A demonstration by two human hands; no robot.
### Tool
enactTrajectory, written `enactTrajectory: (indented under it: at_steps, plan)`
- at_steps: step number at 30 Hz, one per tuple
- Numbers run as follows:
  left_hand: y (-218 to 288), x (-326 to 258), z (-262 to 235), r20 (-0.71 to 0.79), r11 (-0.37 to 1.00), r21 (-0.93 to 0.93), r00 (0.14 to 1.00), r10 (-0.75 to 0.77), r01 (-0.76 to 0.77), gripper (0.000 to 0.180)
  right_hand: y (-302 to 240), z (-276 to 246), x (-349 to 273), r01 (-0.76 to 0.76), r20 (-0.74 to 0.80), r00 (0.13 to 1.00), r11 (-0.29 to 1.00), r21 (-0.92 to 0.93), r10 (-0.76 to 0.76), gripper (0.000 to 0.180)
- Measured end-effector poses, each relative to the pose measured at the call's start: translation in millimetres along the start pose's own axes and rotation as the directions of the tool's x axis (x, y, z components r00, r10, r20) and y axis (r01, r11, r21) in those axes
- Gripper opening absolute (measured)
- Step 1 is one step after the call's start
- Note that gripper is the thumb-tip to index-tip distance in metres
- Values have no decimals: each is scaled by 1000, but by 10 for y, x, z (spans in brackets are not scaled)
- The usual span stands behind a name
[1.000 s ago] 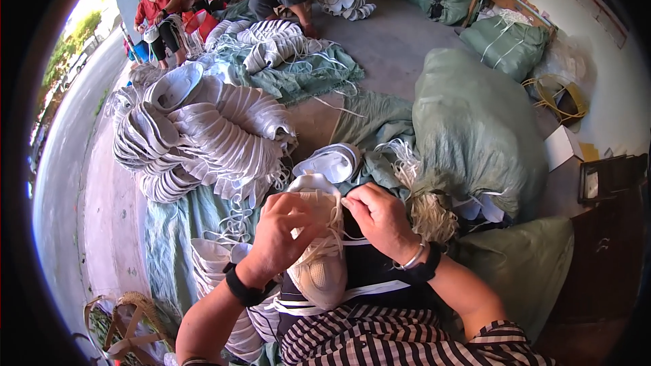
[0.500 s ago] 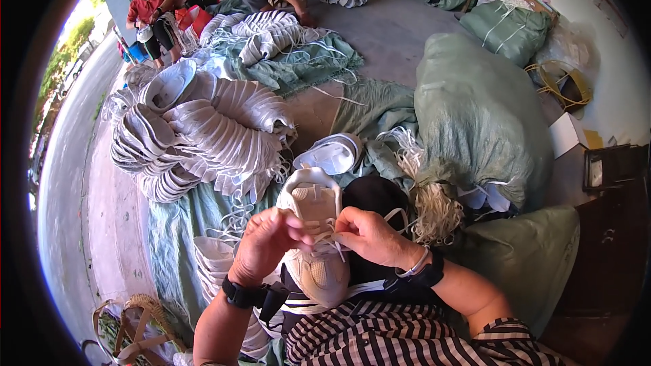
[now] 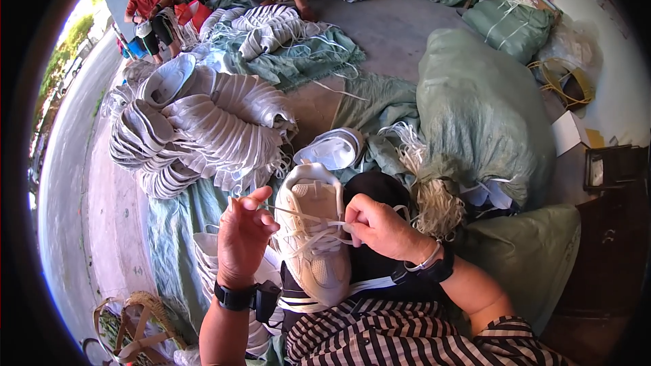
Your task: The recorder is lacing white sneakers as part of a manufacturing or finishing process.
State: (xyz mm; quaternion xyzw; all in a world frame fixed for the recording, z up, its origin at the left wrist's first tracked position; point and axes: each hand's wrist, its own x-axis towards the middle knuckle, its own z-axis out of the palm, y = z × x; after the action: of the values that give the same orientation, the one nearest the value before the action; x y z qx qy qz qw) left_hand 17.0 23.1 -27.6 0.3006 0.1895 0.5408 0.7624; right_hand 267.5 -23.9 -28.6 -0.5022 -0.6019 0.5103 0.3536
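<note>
Apart, 2 curled hands (image 3: 244, 240) stretch lace (image 3: 305, 215) across the shoe (image 3: 320, 262).

Daylight is pouring in from the left, whitening the pale grey paved road (image 3: 68, 183); fisheye edges are bending and darkening to black.

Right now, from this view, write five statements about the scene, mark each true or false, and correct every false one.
1. The right hand pinches a lace over a cream shoe. True.
2. The shoe's toe points away from the person. False: it points toward the person's body.
3. A large green sack stands to the right of the shoe. True.
4. The left hand lies flat on the toe. False: it is to the left of the shoe, fingers pointing up.
5. A big pile of white shoe parts lies beyond the hands, to the left. True.
</note>
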Motion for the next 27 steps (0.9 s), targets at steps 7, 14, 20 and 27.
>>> enactTrajectory:
  at_steps: [7, 14, 20, 27]
  plan:
    - [0, -38, 24, 4, 1000, -25, 1000, 1, -1, 36, -130, -183, -7, -46, 91, 992, 938, -343, 83, 16]
    - [-117, 70, 136, -28, 992, -127, 1000, -13, 9, 36, 27, 99, 276, -45, 170, 984, 833, 551, -59, 40]
    - [388, 41, -916, -387, 958, 175, 879, 280, -228, 31, 509, -769, 15, -73, 16, 955, 183, 980, 295, 42]
    - [1015, -329, -1764, -626, 919, 288, 674, 393, -268, 36, 1576, -2627, -1328, 561, -529, 444, 236, 794, 723, 35]
